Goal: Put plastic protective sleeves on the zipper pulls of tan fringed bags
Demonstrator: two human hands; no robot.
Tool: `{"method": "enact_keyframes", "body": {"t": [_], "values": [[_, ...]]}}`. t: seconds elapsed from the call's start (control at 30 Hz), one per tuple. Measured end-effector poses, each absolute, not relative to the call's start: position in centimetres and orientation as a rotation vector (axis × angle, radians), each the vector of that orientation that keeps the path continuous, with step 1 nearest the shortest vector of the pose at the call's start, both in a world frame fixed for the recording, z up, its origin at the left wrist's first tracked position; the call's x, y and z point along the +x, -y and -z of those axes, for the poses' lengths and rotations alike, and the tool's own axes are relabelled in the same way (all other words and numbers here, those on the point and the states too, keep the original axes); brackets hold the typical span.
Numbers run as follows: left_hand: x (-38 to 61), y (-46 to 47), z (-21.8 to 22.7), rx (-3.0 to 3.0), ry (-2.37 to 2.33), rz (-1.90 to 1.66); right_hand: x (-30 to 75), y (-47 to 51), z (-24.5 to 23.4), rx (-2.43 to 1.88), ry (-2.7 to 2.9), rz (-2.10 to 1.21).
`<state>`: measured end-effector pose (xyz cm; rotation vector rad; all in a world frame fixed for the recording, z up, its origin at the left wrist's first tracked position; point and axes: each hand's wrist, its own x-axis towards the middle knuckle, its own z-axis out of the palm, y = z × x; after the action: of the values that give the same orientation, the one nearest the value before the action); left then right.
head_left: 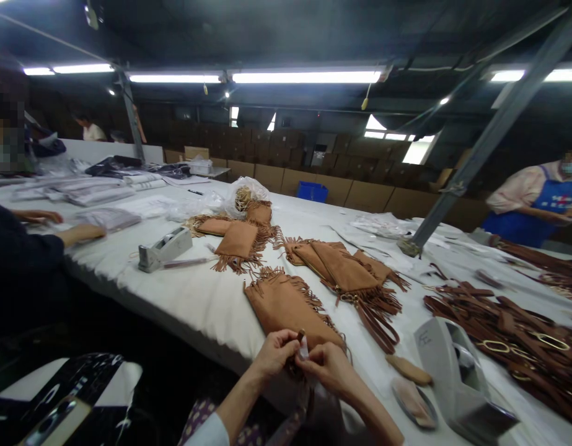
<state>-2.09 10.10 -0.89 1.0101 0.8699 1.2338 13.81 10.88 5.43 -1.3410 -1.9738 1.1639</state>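
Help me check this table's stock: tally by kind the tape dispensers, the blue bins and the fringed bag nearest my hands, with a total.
Grey plastic tape dispensers: 2
Blue rectangular plastic bin: 1
Tan rectangular fringed bag, frontmost: 1
Total: 4

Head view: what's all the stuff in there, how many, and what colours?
Table: one, white, middle
Fringed pouches: several, tan, mid-table
Straps: many, brown, right
Tape dispensers: two, grey, left and right
Oval pieces: two, tan and pale, front right
Plastic packets: several, whitish, left
Bin: one, blue, far edge
Boxes: many, brown, background
Posts: two, grey, left and right
Tube lights: several, white, overhead
Other people: at least three, mixed colours, left and right
Left hand: one, bare, front, holding a brown piece
Right hand: one, bare, front, holding a white strip
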Motion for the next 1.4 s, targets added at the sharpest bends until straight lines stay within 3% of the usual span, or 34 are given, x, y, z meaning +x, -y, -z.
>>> {"method": "enact_keyframes", "body": {"t": [0.2,0.4,0.9,1.4], "values": [[-1.4,-9.6,1.3,1.034,-0.969,-1.308,13.9,-12.2,-5.0,-1.257,1.002,-1.427],[-0.9,-9.0,1.4,1.099,-1.051,-1.315,12.1,-12.0,-3.8,-1.237,0.714,-1.406],[-0.8,-8.4,1.2,1.183,-1.183,-1.333,10.9,-11.5,-3.8,-1.266,0.899,-1.319],[-1.7,-9.1,1.5,1.084,-0.894,-1.233,12.4,-11.7,-3.7,-1.376,1.200,-1.325]]}}
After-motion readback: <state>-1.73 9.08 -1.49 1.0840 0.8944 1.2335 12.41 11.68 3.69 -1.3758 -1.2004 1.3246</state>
